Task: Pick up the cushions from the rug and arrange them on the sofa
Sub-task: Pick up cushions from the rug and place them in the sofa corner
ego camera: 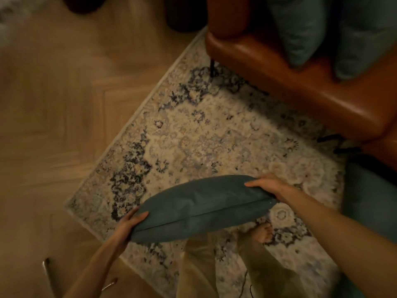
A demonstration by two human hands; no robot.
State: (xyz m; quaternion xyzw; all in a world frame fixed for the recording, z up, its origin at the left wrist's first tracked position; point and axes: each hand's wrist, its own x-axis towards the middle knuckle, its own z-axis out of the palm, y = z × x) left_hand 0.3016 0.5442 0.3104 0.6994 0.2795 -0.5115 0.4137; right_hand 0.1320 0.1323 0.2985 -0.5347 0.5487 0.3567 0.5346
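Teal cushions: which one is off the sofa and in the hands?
The teal cushion at bottom centre, gripped at its ends by the left hand and right hand above the rug. The other two cushions lean on the sofa.

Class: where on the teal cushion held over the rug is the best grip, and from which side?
Grip the teal cushion at its two short ends, coming in from either side, as the left hand and right hand do. It is long and soft, so end holds probably stop sagging.

place: home living room | signs: leather sofa (300,82), patterned rug (204,136), herringbone wood floor (53,115)
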